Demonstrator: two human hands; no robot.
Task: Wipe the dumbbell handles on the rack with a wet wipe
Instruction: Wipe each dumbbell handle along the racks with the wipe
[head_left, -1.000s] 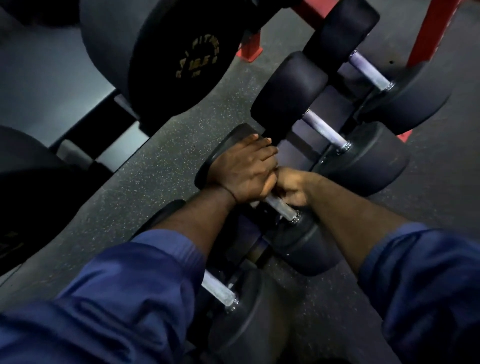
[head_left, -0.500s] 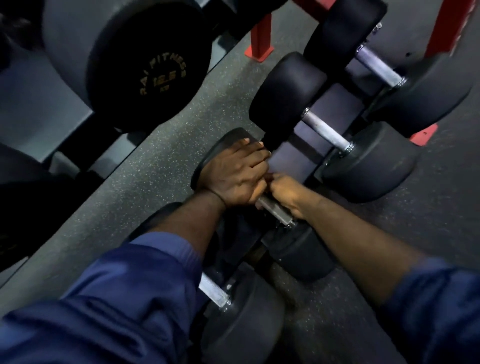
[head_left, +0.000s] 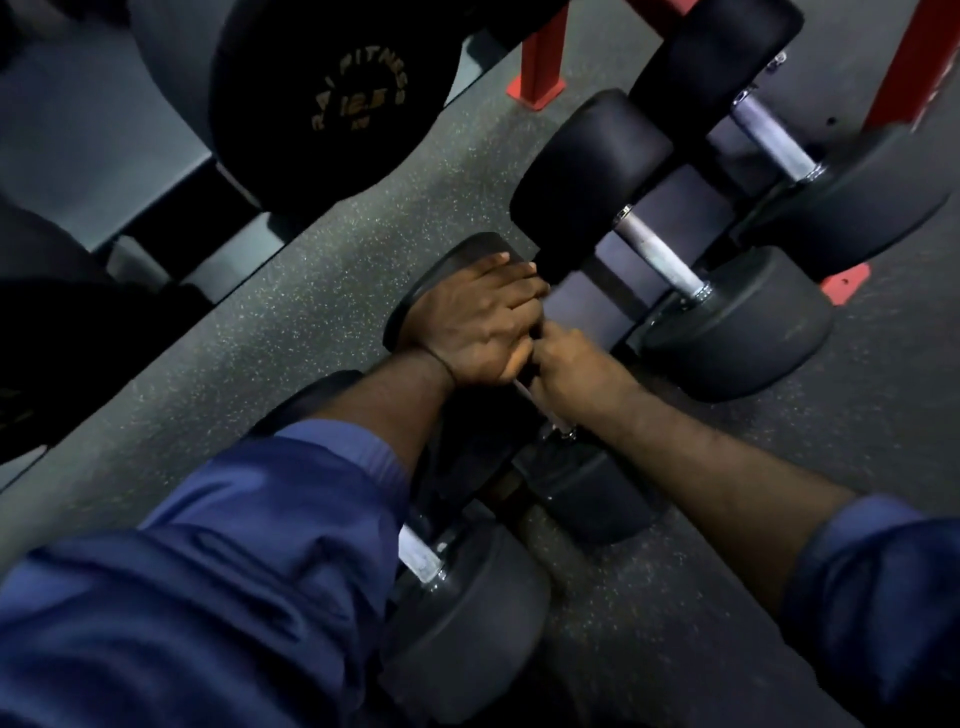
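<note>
Several black rubber dumbbells with steel handles lie in a row on a low rack. My left hand (head_left: 472, 327) lies flat over the far head (head_left: 447, 260) of the middle dumbbell. Right beside it, my right hand (head_left: 571, 369) grips that dumbbell's handle, fingers curled round it. Only the handle's collar (head_left: 563, 430) shows, by the near head (head_left: 587, 499). The wet wipe is hidden inside my right fist. Bare handles show on the nearest dumbbell (head_left: 418, 558) and on the two farther ones (head_left: 660, 249) (head_left: 774, 135).
A large dumbbell (head_left: 358, 98) marked 12.5 sits on a grey upper shelf (head_left: 93, 150) at the top left. Red rack legs (head_left: 540, 62) (head_left: 914, 62) stand at the top. Speckled rubber floor (head_left: 311, 312) runs between the racks.
My right hand has slid up the handle, from near the collar to right against my left hand. My left hand has stayed on the dumbbell head.
</note>
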